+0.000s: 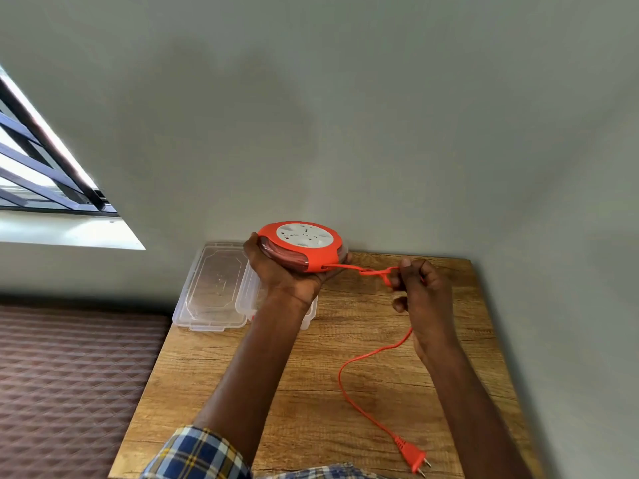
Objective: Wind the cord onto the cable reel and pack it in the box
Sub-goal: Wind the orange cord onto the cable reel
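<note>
Mid-winding: cable reel [301, 246] cradled in left hand [283, 276] above desk [311, 392], right hand [420, 292] pinching a kinked orange cord [366, 356] at the outlet, plug [413, 456] loose on desk; next, probably straightening the kink, feeding slack in, then clear box [214, 288].

Wooden table [214, 368] carries box [211, 288], plug [413, 456].

Box [214, 288] left of plug [413, 456]

One head-worn view, looking forward and down over the wooden table [345, 392] toward the grey wall [345, 115], close above it.
</note>
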`<state>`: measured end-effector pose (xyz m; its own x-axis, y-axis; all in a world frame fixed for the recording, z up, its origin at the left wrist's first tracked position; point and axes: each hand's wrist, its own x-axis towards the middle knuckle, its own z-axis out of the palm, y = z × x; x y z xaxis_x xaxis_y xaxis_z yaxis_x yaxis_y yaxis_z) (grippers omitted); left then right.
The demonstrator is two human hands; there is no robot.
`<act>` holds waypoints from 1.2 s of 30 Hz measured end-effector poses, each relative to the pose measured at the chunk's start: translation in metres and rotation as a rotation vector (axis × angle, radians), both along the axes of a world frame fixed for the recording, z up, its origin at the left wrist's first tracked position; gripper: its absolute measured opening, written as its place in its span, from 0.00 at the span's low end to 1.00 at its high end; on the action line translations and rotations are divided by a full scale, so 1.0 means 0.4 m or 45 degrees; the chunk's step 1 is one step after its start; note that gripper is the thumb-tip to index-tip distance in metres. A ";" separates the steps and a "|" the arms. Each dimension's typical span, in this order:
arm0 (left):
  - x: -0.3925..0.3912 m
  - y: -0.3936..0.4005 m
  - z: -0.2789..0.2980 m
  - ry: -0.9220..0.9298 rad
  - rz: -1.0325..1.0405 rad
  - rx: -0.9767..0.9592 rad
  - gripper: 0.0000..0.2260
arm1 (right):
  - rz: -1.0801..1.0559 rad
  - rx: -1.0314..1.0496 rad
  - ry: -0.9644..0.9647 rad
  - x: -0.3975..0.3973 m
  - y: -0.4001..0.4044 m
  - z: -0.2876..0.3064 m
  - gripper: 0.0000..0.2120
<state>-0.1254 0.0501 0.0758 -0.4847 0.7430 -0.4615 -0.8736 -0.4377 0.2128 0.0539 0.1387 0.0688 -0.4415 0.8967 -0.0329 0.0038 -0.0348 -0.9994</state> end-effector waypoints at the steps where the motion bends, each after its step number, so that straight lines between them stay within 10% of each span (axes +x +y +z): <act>1: 0.002 0.002 0.000 -0.010 -0.001 0.005 0.39 | 0.022 -0.072 0.041 -0.002 -0.002 0.000 0.11; 14: -0.005 -0.008 0.001 0.027 0.060 0.001 0.38 | 0.248 -1.129 0.792 0.019 0.010 0.002 0.11; 23: -0.007 -0.005 -0.005 0.050 0.073 -0.013 0.37 | 0.266 -0.084 -0.172 0.023 0.016 0.025 0.15; 29: 0.002 -0.001 0.001 0.056 0.054 -0.009 0.38 | 0.422 0.140 -0.326 0.019 -0.003 0.045 0.11; 36: -0.017 -0.007 -0.007 0.043 0.059 0.037 0.39 | 0.194 -1.093 0.526 0.036 0.039 -0.031 0.11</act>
